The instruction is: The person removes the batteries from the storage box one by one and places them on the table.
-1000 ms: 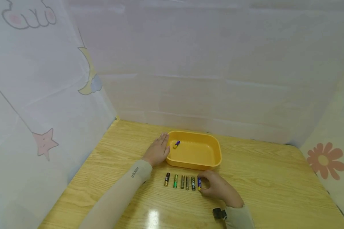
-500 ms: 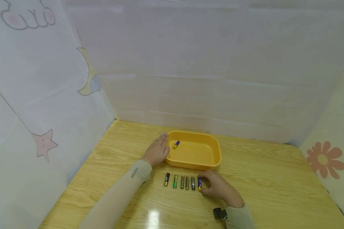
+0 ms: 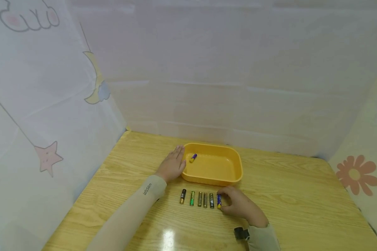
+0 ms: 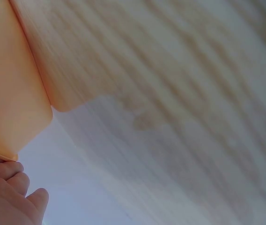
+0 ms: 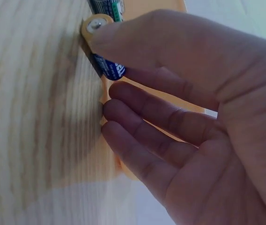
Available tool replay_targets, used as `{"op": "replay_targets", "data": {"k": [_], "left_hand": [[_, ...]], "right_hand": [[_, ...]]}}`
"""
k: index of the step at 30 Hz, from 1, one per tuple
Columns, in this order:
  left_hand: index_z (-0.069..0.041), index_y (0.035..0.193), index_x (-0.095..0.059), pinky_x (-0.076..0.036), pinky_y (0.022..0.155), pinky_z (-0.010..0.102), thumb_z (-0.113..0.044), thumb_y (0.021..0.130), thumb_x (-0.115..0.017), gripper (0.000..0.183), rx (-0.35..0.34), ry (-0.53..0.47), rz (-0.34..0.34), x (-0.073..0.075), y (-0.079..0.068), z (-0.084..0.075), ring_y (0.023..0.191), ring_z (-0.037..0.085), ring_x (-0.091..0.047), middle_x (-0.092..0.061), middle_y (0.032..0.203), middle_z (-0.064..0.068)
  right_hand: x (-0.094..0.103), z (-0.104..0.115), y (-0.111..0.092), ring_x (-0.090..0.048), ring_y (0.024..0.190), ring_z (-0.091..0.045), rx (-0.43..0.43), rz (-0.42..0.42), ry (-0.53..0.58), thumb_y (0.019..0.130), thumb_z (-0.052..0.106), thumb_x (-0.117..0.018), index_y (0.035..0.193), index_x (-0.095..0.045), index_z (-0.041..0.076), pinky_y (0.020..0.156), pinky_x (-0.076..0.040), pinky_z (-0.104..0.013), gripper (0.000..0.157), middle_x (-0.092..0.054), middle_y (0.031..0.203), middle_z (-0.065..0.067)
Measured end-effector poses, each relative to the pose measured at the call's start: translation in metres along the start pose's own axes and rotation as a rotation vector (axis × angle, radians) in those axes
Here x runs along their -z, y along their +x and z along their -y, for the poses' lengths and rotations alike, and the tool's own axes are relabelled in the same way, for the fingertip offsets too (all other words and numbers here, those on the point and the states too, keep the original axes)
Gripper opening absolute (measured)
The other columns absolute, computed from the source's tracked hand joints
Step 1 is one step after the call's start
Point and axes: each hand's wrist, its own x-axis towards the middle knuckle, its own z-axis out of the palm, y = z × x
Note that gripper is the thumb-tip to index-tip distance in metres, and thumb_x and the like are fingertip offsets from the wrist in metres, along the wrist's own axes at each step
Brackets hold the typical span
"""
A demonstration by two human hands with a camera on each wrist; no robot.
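Note:
My right hand (image 3: pixel 241 205) pinches a purple-and-yellow battery (image 3: pixel 219 201) at the right end of a row on the table. In the right wrist view the thumb presses the end of this battery (image 5: pixel 112 66); the other fingers stay bent loosely beside it. Several batteries (image 3: pixel 200 199) in black, green, gold and dark colours lie roughly parallel to its left. A yellow plastic bin (image 3: pixel 213 182) stands behind the row, with one purple-and-yellow battery (image 3: pixel 193 158) inside. My left hand (image 3: pixel 172 166) rests against the bin's left side, fingers extended along the rim, thumb at the edge.
The wooden table (image 3: pixel 301 195) extends to both sides of the bin. White sheeting (image 3: pixel 238 76) encloses the back and sides, with a printed star (image 3: pixel 49 158) at left and a flower (image 3: pixel 355 175) at right. A black wrist strap (image 3: pixel 240 234) sits by the right sleeve.
Hardly anything differs: the right hand and its pinched battery shift very slightly to the right, widening the gap to the dark battery beside it. The left hand and bin stay put.

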Motion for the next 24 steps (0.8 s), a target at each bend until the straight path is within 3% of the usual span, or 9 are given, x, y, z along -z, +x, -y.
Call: {"op": "replay_targets", "data": {"k": [15, 24], "left_hand": [[-0.001, 0.161, -0.014, -0.015, 0.126, 0.046, -0.032, 0.11, -0.03, 0.062, 0.005, 0.007, 0.006, 0.003, 0.0, -0.002, 0.156, 0.026, -0.009, -0.011, 0.169, 0.013], [0.0, 0.161, -0.016, -0.017, 0.126, 0.047, -0.03, 0.109, -0.032, 0.062, -0.005, 0.003, -0.009, 0.003, -0.001, -0.003, 0.155, 0.028, -0.012, -0.014, 0.168, 0.015]], "right_hand": [[0.005, 0.005, -0.002, -0.063, 0.105, -0.029, 0.018, -0.037, 0.031, 0.082, 0.002, -0.077, 0.116, -0.067, 0.0, 0.089, -0.056, -0.046, 0.036, -0.066, 0.114, -0.008], [0.011, 0.015, -0.004, -0.066, 0.096, -0.023, 0.064, -0.189, 0.015, 0.093, 0.002, -0.069, 0.112, -0.071, 0.002, 0.083, -0.059, -0.045, 0.019, -0.069, 0.107, -0.006]]}}
